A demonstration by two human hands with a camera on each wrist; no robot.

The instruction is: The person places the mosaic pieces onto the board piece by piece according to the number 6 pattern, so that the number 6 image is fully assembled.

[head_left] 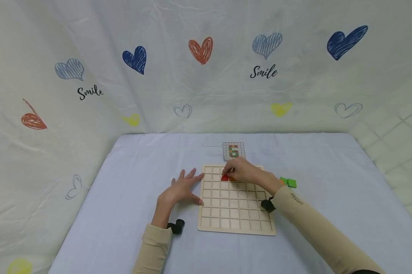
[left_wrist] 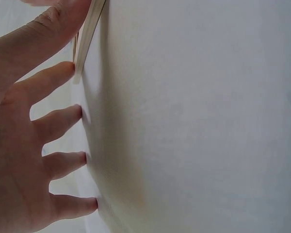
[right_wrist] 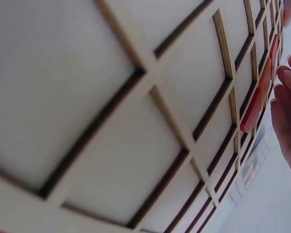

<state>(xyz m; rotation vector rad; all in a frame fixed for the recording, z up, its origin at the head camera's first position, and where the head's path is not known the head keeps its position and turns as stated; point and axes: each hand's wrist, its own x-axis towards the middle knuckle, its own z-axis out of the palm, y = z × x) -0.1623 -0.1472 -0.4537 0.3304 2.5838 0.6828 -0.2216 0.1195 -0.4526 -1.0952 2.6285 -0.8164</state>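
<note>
A wooden grid board point(head_left: 206, 224) lies on the table with square cells. My left hand point(head_left: 182, 190) is at its left edge, fingers spread; the thumb and index finger touch the frame, and the left wrist view shows the other fingertips on the tablecloth. Over the upper part of the board is my right hand point(head_left: 241, 170), its fingertips close to a red piece point(head_left: 224, 178) and an orange piece point(head_left: 231, 179). In the right wrist view, the orange piece point(right_wrist: 265, 77) lies between red pieces in a row, with the fingertips point(right_wrist: 277, 94) right beside them.
Behind the board lies a grid card point(head_left: 234, 151) with a coloured block figure, partly behind my right hand. Green tiles point(head_left: 291, 183) and an orange bit lie right of the board, near my forearm. A white cloth wall with printed hearts point(head_left: 200, 50) stands behind the table.
</note>
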